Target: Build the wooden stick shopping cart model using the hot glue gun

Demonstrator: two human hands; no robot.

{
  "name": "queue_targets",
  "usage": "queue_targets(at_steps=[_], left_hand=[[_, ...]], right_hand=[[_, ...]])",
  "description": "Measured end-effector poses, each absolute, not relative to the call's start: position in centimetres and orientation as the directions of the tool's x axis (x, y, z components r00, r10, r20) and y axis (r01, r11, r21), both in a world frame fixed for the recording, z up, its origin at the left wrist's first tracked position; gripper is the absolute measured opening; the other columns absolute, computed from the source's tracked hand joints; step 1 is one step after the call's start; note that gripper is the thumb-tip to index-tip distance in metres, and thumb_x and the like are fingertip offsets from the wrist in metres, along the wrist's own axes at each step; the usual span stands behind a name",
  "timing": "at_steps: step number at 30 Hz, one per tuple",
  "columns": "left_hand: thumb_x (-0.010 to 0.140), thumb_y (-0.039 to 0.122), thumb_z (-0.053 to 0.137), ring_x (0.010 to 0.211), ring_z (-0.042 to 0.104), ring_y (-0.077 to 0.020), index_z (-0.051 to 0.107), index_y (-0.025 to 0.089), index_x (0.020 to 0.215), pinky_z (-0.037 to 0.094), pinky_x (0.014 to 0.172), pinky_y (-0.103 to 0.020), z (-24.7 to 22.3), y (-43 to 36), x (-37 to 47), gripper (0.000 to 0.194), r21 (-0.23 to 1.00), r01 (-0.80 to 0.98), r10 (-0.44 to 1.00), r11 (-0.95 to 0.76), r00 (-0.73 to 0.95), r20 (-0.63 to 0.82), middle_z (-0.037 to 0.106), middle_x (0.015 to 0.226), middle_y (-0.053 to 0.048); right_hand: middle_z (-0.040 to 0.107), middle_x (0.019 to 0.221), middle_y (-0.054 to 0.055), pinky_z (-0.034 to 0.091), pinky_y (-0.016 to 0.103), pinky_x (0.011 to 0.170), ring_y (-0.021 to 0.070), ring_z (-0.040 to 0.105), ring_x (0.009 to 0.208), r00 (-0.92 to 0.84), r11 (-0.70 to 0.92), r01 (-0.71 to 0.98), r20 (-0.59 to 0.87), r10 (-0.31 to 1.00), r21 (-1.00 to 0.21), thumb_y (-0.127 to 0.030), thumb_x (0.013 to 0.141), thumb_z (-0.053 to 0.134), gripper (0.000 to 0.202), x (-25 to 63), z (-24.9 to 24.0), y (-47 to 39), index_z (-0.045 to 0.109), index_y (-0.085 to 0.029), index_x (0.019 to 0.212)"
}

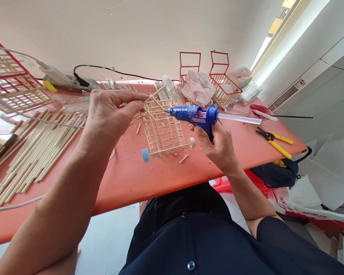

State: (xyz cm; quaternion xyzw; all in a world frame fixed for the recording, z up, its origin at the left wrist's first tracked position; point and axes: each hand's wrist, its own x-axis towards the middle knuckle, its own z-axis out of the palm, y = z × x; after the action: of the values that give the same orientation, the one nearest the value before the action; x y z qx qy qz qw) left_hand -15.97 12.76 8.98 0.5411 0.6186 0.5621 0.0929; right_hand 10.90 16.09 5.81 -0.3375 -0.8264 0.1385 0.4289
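Note:
My right hand (219,143) is wrapped around the handle of a blue hot glue gun (189,113). A clear glue stick (242,118) juts out of its back. The gun's nozzle points left, close to the upper part of a small wheeled frame (164,131) built from thin wooden sticks. My left hand (114,109) pinches a wooden stick (157,91) at the frame's far end, beside a white wheel (167,82). On the near axle sit a blue wheel (145,155) and a white one. Whether the nozzle touches the wood I cannot tell.
Loose wooden sticks (40,152) lie on the left of the orange table (126,187). Red-edged stick carts (225,86) and crumpled tissue (198,88) stand at the back. Yellow-handled pliers (275,141) and a red cup (259,110) are at right. A white cable crosses the left side.

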Motion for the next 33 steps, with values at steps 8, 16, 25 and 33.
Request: queue_targets(at_steps=[8, 16, 25, 33], left_hand=[[0.079, 0.030, 0.074, 0.081, 0.082, -0.0225, 0.094, 0.026, 0.096, 0.067, 0.082, -0.034, 8.79, 12.95, -16.20, 0.026, 0.799, 0.555, 0.766, -0.230, -0.403, 0.501, 0.086, 0.081, -0.001], [0.080, 0.029, 0.074, 0.082, 0.082, -0.0224, 0.094, 0.023, 0.100, 0.065, 0.081, -0.033, 9.03, 12.67, -15.97, 0.028, 0.814, 0.541, 0.781, -0.213, -0.406, 0.475, 0.087, 0.083, -0.004], [0.080, 0.031, 0.073, 0.087, 0.082, -0.0237, 0.093, 0.022, 0.104, 0.063, 0.087, -0.036, 9.15, 12.46, -15.86, 0.032, 0.823, 0.529, 0.792, -0.207, -0.403, 0.458, 0.087, 0.087, -0.004], [0.078, 0.029, 0.074, 0.081, 0.081, -0.0209, 0.094, 0.027, 0.096, 0.064, 0.079, -0.032, 8.65, 13.06, -16.20, 0.027, 0.817, 0.527, 0.773, -0.236, -0.407, 0.486, 0.086, 0.080, 0.001]], right_hand=[[0.079, 0.093, 0.010, 0.057, 0.037, 0.078, 0.0249, 0.074, 0.083, -0.390, 0.697, 0.414, 0.578, 0.717, -0.585, -0.075, 0.110, 0.049, 0.057, 10.85, 5.91, 16.08, 0.068, -0.021, 0.107], [0.076, 0.093, 0.009, 0.056, 0.036, 0.077, 0.0245, 0.071, 0.083, -0.402, 0.737, 0.431, 0.621, 0.674, -0.521, -0.077, 0.110, 0.046, 0.057, 10.76, 5.67, 16.58, 0.063, -0.023, 0.104], [0.067, 0.079, 0.003, 0.052, 0.034, 0.073, 0.0219, 0.065, 0.074, -0.383, 0.741, 0.412, 0.637, 0.669, -0.530, -0.073, 0.109, 0.053, 0.050, 10.74, 5.73, 16.44, 0.060, -0.024, 0.099], [0.069, 0.082, 0.003, 0.052, 0.033, 0.074, 0.0218, 0.067, 0.076, -0.388, 0.756, 0.415, 0.653, 0.651, -0.507, -0.061, 0.113, 0.054, 0.041, 10.89, 5.56, 16.42, 0.062, -0.023, 0.102]])
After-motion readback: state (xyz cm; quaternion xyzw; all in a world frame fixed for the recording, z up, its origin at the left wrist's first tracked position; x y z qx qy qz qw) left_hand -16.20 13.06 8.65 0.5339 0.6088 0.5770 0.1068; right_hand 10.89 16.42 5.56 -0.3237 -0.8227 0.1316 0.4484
